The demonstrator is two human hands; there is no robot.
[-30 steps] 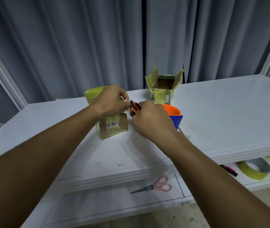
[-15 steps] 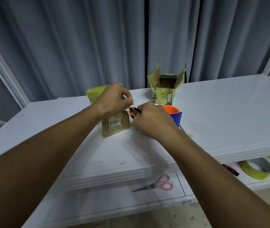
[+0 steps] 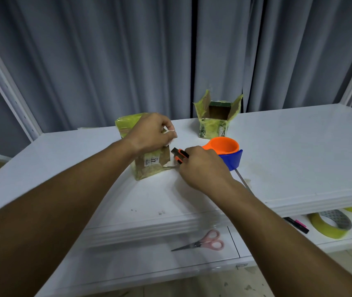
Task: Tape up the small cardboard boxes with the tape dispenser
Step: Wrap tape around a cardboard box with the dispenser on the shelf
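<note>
A small cardboard box [image 3: 152,162] wrapped in yellow-green tape stands on the white table [image 3: 299,146]. My left hand [image 3: 150,131] grips its top right edge, pinching a whitish scrap. My right hand [image 3: 203,168] holds the orange and blue tape dispenser [image 3: 227,152] just right of the box, its black and orange front end close to the box's right side. A strip of tape runs from the box's lower right corner toward my right hand. A second small box [image 3: 217,118], flaps open, stands farther back.
Pink-handled scissors [image 3: 203,244] lie on the lower shelf in front. At the right of that shelf lie a roll of yellow-green tape [image 3: 329,224] and a black marker [image 3: 296,225]. Grey curtains hang behind the table. A white shelf post [image 3: 8,82] rises at the left.
My right hand has moved the dispenser down and to the right, away from my left hand, along the box's right side. My left hand stays on the box top.
</note>
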